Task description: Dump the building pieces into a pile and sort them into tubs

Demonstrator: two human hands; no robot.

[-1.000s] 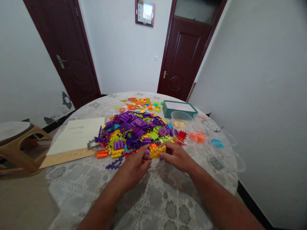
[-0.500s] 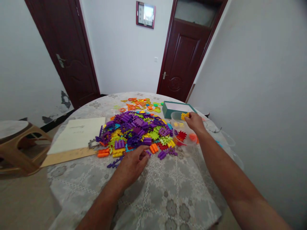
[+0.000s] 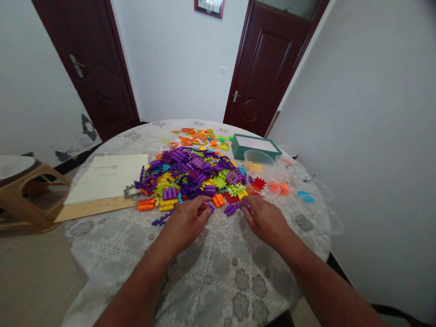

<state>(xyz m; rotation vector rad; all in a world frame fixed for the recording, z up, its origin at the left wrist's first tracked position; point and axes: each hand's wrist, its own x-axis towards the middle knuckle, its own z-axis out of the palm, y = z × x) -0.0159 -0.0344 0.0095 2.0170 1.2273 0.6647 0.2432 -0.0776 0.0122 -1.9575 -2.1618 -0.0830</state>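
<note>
A heap of purple, yellow, green and blue plastic building pieces (image 3: pixel 195 172) lies on the table. At its near edge my left hand (image 3: pixel 187 222) has its fingers curled, with a small purple building piece (image 3: pixel 210 207) showing at the fingertips. My right hand (image 3: pixel 267 218) reaches over a flat purple notched piece (image 3: pixel 242 205), thumb and forefinger apart, partly covering it. Beside that piece lies a ribbed purple piece (image 3: pixel 230 210), and an orange ribbed piece (image 3: pixel 218 200) sits between my hands. Just beyond my right hand stands a clear plastic tub (image 3: pixel 259 158) with yellow pieces inside.
More clear tubs (image 3: pixel 320 188) stand at the right, some holding orange or blue pieces. Behind them is a green box (image 3: pixel 254 145). Flat orange and yellow pieces (image 3: pixel 197 136) lie at the back. Paper sheets (image 3: pixel 107 175) rest at left, near a stool (image 3: pixel 29 195).
My right hand has come back from the clear tub down to the purple pieces; the yellow piece it held is gone from its fingers. The left hand stays put. The view tilts down slightly.
</note>
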